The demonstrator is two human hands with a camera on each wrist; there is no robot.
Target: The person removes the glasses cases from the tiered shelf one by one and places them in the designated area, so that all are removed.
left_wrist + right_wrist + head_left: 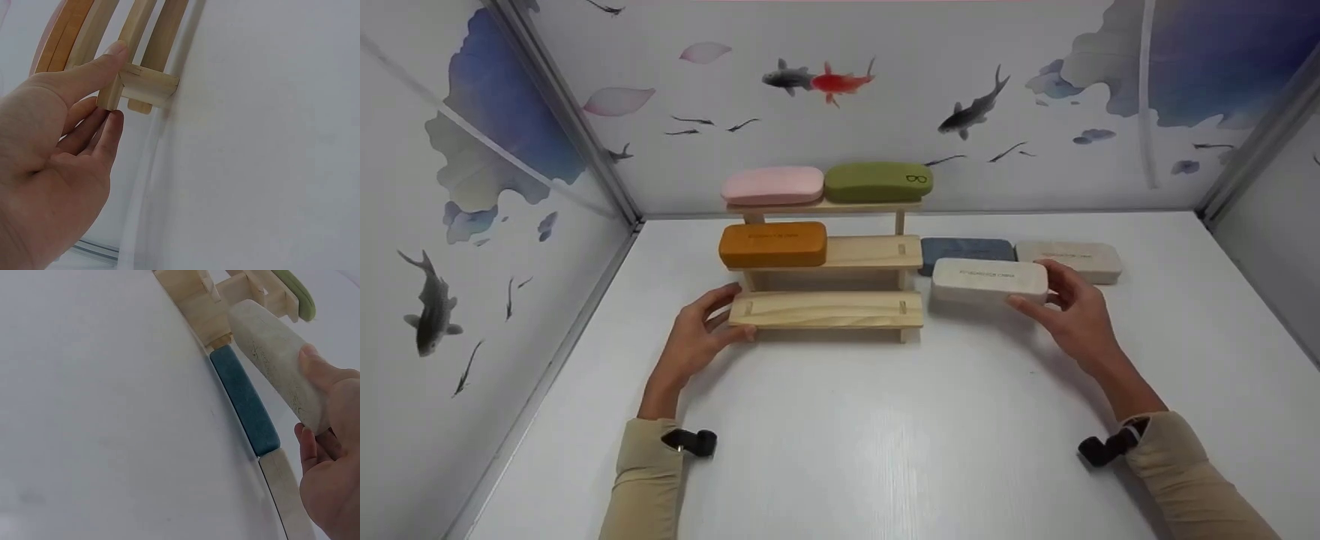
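Note:
My right hand holds a white glasses case by its right end, with the thumb in front and fingers behind. In the right wrist view this case is raised above the table. At the left, my left hand pinches the left end of the lowest step of a three-step wooden rack. Thumb and fingertips lie on either side of the step's end in the left wrist view. An orange glasses case sits on the middle step's left half. Pink and green cases occupy the top step.
Right of the rack, a blue glasses case and a cream glasses case lie end to end on the white table. Behind them rises a panel printed with fish; another panel stands at the left.

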